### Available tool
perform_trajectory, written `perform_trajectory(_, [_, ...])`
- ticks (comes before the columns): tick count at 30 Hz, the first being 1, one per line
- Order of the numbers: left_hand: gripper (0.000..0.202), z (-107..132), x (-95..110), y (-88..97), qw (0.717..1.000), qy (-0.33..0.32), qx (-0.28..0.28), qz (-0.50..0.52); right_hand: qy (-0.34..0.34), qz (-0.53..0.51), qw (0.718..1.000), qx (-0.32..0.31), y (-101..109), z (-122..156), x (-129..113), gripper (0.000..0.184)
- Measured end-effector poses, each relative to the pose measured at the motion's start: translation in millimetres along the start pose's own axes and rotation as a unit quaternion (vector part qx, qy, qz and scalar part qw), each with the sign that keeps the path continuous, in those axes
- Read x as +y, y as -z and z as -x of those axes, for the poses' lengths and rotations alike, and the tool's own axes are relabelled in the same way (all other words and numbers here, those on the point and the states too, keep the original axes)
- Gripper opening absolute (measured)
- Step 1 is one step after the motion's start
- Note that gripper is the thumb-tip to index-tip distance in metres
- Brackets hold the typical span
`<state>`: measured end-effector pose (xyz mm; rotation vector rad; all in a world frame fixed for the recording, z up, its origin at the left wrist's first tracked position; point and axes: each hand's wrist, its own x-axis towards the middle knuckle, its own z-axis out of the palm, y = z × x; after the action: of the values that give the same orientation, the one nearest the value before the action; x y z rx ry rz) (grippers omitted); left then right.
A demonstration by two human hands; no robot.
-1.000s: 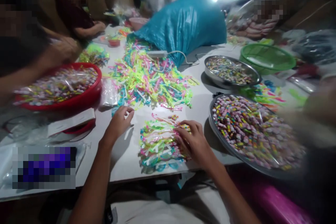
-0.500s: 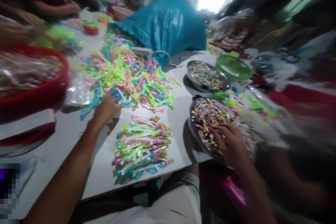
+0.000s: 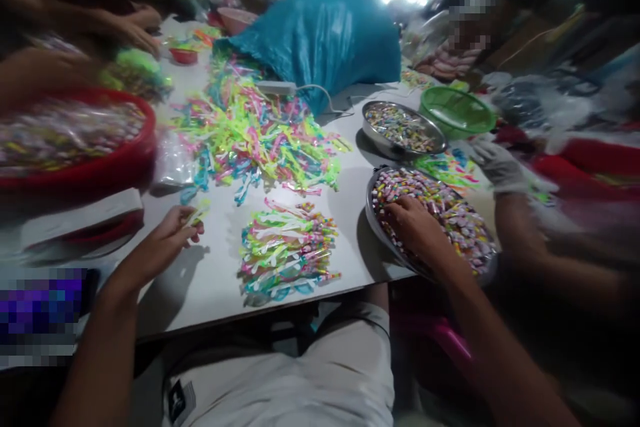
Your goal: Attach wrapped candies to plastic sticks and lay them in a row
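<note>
My left hand (image 3: pixel 173 237) is raised over the white table, its fingers closed on a thin yellow-green plastic piece (image 3: pixel 199 212). To its right lies a neat stack of bright plastic pieces with small candy-like bits at their right ends (image 3: pixel 287 247). Beyond that spreads a loose heap of neon plastic pieces (image 3: pixel 270 133). My right hand (image 3: pixel 417 227) reaches into a metal bowl (image 3: pixel 373 210) full of small pink, white and yellow candy-like pieces (image 3: pixel 460 227). Its fingers are bunched, and the tips are hidden among the pieces.
A big blue bag (image 3: pixel 325 40) stands behind the heap, near a white power strip (image 3: pixel 275 87). Left is a red basin (image 3: pixel 150 140); right are a second metal bowl (image 3: pixel 400 130) and a green basket (image 3: pixel 457 110). A co-worker's gloved hand (image 3: pixel 500 163) is close to my bowl.
My left hand has drawn back from the heap toward me, now with a yellow-green piece. My right hand's fingers have bunched down into the candy-like pieces. The co-worker's gloved hand has moved farther back.
</note>
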<state>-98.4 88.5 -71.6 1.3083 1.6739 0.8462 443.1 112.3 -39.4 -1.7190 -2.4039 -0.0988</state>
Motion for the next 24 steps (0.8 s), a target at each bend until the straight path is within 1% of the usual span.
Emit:
perform_trajectory(2, [0.046, 10, 5, -3.9, 0.999, 0.002, 0.000, 0.042, -0.027, -0.028, 0.998, 0.049, 3, 1, 1, 0.024])
perform_trajectory(4, [0.046, 25, 17, -11.9, 0.997, -0.004, -0.007, 0.077, -0.064, -0.055, 0.992, 0.095, 10, 7, -5, 0.030])
perform_trajectory(6, [0.042, 47, 34, -23.7, 0.996, -0.027, -0.037, 0.083, -0.084, -0.101, 0.984, 0.122, 22, 20, -24, 0.033])
perform_trajectory(7, [0.038, 60, 43, -30.7, 0.994, -0.045, -0.067, 0.069, -0.082, -0.132, 0.980, 0.122, 30, 28, -39, 0.033])
perform_trajectory(9, [0.034, 87, 60, -45.9, 0.985, -0.088, -0.147, 0.030, -0.048, -0.221, 0.969, 0.096, 46, 44, -77, 0.027])
perform_trajectory(10, [0.032, 99, 68, -53.5, 0.977, -0.109, -0.184, 0.010, -0.024, -0.248, 0.967, 0.054, 53, 52, -98, 0.024])
perform_trajectory(11, [0.030, 111, 74, -60.9, 0.969, -0.126, -0.212, -0.009, 0.019, -0.270, 0.963, -0.001, 60, 59, -118, 0.022])
perform_trajectory(12, [0.027, 120, 80, -67.5, 0.962, -0.138, -0.234, -0.027, 0.066, -0.291, 0.953, -0.059, 65, 65, -136, 0.022])
perform_trajectory(14, [0.024, 133, 88, -78.0, 0.950, -0.158, -0.262, -0.056, 0.139, -0.302, 0.936, -0.112, 69, 72, -163, 0.024])
perform_trajectory(15, [0.024, 136, 90, -81.5, 0.946, -0.164, -0.272, -0.066, 0.161, -0.297, 0.934, -0.120, 69, 74, -172, 0.026])
perform_trajectory(17, [0.025, 140, 92, -85.6, 0.941, -0.169, -0.285, -0.072, 0.180, -0.282, 0.935, -0.118, 66, 76, -180, 0.030])
perform_trajectory(21, [0.026, 144, 93, -87.1, 0.941, -0.169, -0.285, -0.072, 0.204, -0.293, 0.926, -0.121, 65, 74, -182, 0.032])
perform_trajectory(24, [0.028, 146, 97, -86.6, 0.938, -0.155, -0.300, -0.082, 0.218, -0.293, 0.924, -0.116, 69, 73, -184, 0.028])
